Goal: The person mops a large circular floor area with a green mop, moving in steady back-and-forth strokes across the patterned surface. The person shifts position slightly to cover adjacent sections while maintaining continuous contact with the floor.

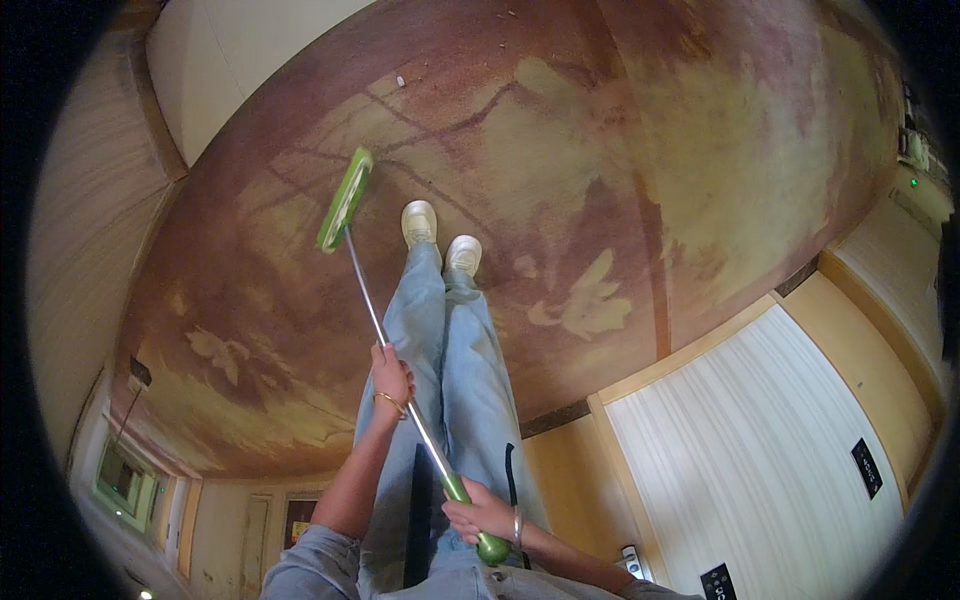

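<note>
I hold a long-handled floor sweeper (344, 203) with a narrow green bar-shaped head, a silver pole and a green grip. Midway down the pole, my left hand (392, 374) is wrapped round the metal, a gold bangle on its wrist. My right hand (481, 512) grips the green handle near its rounded end, close to my waist. The sweeper's head rests on or just over the patterned carpet (560, 150), ahead of my shoes and to their left. Whether it presses on the carpet cannot be made out. Small white bits (401, 81) lie on the carpet farther ahead.
My pale shoes (440, 235) stand on the carpet. A white panelled door with a wooden frame (740, 400) is at the right, with dark wall plates near it. Pale walls (100, 200) bound the left side. A small green light (914, 183) glows at far right.
</note>
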{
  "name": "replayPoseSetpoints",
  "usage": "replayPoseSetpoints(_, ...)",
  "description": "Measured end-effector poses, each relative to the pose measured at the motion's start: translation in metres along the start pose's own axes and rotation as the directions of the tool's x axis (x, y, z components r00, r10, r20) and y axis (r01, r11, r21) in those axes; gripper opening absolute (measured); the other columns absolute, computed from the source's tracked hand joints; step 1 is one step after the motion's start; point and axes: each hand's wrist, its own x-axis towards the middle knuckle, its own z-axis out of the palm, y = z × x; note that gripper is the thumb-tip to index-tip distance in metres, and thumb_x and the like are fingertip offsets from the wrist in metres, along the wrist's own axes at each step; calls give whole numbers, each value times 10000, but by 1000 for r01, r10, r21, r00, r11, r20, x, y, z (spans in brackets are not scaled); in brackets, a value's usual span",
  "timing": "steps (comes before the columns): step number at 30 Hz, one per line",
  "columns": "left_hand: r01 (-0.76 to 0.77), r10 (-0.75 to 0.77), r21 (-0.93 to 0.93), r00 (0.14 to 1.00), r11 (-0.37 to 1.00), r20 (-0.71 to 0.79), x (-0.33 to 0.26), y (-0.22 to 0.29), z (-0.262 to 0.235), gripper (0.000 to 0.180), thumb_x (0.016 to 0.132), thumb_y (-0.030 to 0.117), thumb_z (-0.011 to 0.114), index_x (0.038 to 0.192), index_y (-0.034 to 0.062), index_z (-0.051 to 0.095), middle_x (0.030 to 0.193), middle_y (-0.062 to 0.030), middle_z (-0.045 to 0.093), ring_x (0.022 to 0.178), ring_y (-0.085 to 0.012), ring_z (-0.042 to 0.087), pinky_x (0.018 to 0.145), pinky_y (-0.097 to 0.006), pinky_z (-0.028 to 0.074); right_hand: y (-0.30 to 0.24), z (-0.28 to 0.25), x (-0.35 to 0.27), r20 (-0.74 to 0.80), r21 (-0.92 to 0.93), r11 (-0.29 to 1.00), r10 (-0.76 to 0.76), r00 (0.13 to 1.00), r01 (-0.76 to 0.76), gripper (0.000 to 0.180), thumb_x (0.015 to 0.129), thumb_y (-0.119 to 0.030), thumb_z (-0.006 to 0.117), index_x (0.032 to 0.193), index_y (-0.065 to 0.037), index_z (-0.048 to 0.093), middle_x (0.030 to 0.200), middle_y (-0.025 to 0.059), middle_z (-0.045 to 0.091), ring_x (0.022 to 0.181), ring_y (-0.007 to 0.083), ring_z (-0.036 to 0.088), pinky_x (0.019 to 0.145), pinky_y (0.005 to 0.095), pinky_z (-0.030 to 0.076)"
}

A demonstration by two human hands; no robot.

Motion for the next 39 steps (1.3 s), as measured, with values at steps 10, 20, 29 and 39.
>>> replayPoseSetpoints(10, -212, 180, 110, 953, 971, 242, 10, 49, 115, 185, 890, 340, 355, 889, 156, 349, 505, 13, 321, 353, -105, 312, 303, -263, 286, -43, -18, -7, -127, 50, 973, -216, 968, 223, 156, 840, -49, 447, 896, -109, 314, 558, 5, 357, 376, 70, 349, 323, 236, 325)
replayPoseSetpoints(20, 9, -9, -7, 998, 1000, 61, -6, 0, 13, 205, 876, 381, 356, 939, 186, 368, 505, 10, 327, 358, -107, 323, 308, -266, 282, 0, -1, -7, -75, -72, 997, -39, 996, 34, 153, 845, -44, 440, 891, -105, 308, 567, -2, 356, 391, 65, 344, 339, 221, 323)
replayPoseSetpoints(29, -78, 64, 144, 993, 986, 94, 25, 32, 54, 182, 889, 293, 342, 900, 112, 360, 539, -43, 419, 379, -161, 413, 317, -314, 341, -35, 1, 7, -114, 58, 992, -107, 988, 114, 142, 845, -67, 466, 882, -114, 338, 567, -12, 363, 389, 53, 353, 335, 209, 318)
replayPoseSetpoints(39, -139, 142, -30, 935, 990, 324, -38, 67, 96, 236, 881, 389, 373, 940, 161, 381, 488, 19, 321, 342, -101, 311, 308, -270, 300, -23, 14, -24, -209, -85, 971, -235, 949, 222, 152, 833, -19, 433, 857, -93, 302, 542, 15, 352, 370, 89, 351, 325, 254, 333)
